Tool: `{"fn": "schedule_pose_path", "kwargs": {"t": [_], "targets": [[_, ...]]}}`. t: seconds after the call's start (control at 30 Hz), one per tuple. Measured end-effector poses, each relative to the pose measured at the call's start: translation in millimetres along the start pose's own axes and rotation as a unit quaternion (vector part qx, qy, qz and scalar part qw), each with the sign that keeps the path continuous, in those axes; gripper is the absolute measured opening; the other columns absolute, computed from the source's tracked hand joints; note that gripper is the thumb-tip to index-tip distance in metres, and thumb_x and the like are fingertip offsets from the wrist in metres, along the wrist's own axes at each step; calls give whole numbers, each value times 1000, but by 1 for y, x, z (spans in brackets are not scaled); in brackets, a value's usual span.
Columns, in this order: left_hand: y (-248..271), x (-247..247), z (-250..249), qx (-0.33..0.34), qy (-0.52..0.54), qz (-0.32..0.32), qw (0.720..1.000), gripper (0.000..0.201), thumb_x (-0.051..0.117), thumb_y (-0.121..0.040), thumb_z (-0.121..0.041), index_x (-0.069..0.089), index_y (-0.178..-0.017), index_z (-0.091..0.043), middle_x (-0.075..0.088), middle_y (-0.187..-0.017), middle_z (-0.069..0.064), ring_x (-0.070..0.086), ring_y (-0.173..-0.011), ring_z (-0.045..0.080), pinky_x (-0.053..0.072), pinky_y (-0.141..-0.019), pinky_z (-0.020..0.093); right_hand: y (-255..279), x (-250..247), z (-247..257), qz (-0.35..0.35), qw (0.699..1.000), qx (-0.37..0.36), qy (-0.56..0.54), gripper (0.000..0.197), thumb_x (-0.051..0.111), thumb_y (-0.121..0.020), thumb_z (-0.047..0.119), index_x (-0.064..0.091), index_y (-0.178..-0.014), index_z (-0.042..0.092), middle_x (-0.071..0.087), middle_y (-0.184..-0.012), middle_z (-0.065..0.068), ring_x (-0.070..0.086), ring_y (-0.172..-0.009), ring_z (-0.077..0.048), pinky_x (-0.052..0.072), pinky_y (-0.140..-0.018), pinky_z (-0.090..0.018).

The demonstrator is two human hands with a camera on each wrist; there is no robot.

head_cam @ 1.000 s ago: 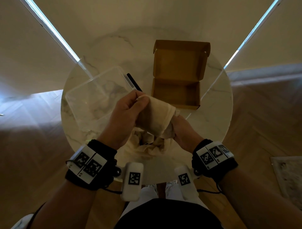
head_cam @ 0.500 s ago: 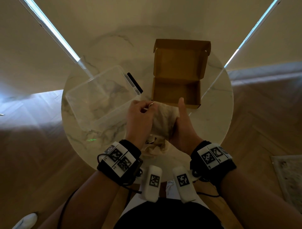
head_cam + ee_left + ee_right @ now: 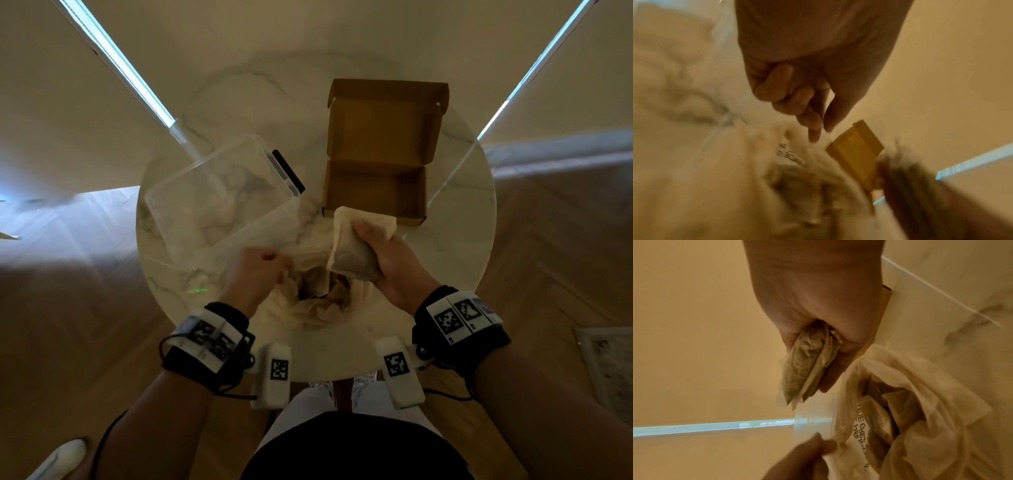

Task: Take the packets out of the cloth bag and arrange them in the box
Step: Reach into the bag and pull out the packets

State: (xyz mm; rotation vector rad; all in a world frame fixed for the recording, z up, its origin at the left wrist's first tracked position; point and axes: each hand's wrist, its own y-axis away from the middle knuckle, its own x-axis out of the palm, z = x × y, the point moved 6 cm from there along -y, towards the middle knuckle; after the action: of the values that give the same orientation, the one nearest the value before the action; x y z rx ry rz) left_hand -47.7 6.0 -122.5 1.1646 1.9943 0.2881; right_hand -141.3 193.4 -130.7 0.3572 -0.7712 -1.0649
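Observation:
The cream cloth bag (image 3: pixel 325 301) lies crumpled and open on the near part of the table, with more brownish packets showing inside it (image 3: pixel 885 402). My right hand (image 3: pixel 380 260) grips a pale packet (image 3: pixel 349 253) with brownish filling, held above the bag just short of the box; in the right wrist view it looks like two thin packets (image 3: pixel 807 363) pressed together. My left hand (image 3: pixel 260 270) is curled at the bag's left rim and seems to pinch the cloth. The open cardboard box (image 3: pixel 376 195) stands behind with its lid up, nothing inside.
A clear plastic tub (image 3: pixel 219 198) sits at the left of the round marble table (image 3: pixel 455 246), with a thin black object (image 3: pixel 289 171) against its far side. The table's near edge is close to my body. Wooden floor surrounds the table.
My right hand has come out of the bag with the packet and lifted it toward the box. My left hand has dropped back left to the bag's rim.

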Motion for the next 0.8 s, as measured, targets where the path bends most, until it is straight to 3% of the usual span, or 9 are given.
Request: {"fn": "schedule_pose_path", "kwargs": {"t": [0.07,0.13,0.2,0.33,0.4,0.5,0.63,0.7,0.8], "targets": [[4,12,9,16,-196,23,980,30,61,-87,-21,64,-63,-4,52,-54,2,44,-46,12,33,-42,22,-1,-3,-1,-7,1000,4,-4,27,57,-96,29,61,-119,13,68,-118,-11,66,-107,-25,56,-89,-41],[9,19,11,22,-323,0,946,33,61,-86,-35,57,-60,-14,55,-61,0,51,-54,15,36,-48,23,-1,-6,-4,-14,1000,11,-7,31,58,-96,28,60,-122,11,68,-119,-12,65,-108,-25,56,-89,-41],[12,27,6,38,-396,-18,917,28,61,-83,-47,62,-73,-21,61,-77,0,61,-74,20,42,-60,27,-1,-7,-7,-17,1000,18,-6,30,59,-96,28,60,-121,11,68,-118,-12,65,-108,-25,56,-90,-41],[9,42,7,78,-464,-15,882,22,54,-89,-34,68,-99,-20,68,-99,4,65,-91,26,43,-65,29,1,-7,-9,-13,1000,19,6,24,58,-96,27,62,-116,14,69,-114,-9,66,-104,-23,55,-88,-39],[7,38,10,75,-443,-12,893,21,55,-89,-35,67,-93,-18,68,-96,4,65,-87,27,42,-63,29,1,-8,-9,-16,1000,17,13,23,58,-95,27,62,-114,15,70,-113,-8,66,-103,-23,54,-90,-39],[4,30,8,68,-370,-7,926,24,54,-89,-33,56,-70,-18,65,-82,5,61,-74,26,42,-58,29,0,-10,-9,-21,999,16,21,27,60,-95,29,62,-118,15,69,-117,-9,65,-108,-24,54,-95,-43],[7,15,-10,127,-223,-29,966,20,60,-88,-27,60,-70,-17,62,-71,0,58,-68,18,43,-58,29,1,-8,-10,-19,999,16,27,23,60,-94,29,62,-114,17,69,-115,-7,66,-106,-23,56,-89,-40],[11,5,-17,164,-146,-36,975,19,62,-88,-22,58,-70,-16,56,-68,-5,51,-62,9,37,-54,21,2,-8,-10,-25,999,16,40,22,61,-94,29,63,-113,16,70,-114,-8,67,-105,-23,56,-87,-39],[13,-7,-14,162,-1,-21,987,20,60,-88,-11,57,-69,-10,52,-63,-5,45,-57,7,39,-59,18,3,-11,-9,-37,997,13,62,22,61,-94,29,65,-112,16,71,-113,-8,68,-104,-24,57,-85,-38]]}}
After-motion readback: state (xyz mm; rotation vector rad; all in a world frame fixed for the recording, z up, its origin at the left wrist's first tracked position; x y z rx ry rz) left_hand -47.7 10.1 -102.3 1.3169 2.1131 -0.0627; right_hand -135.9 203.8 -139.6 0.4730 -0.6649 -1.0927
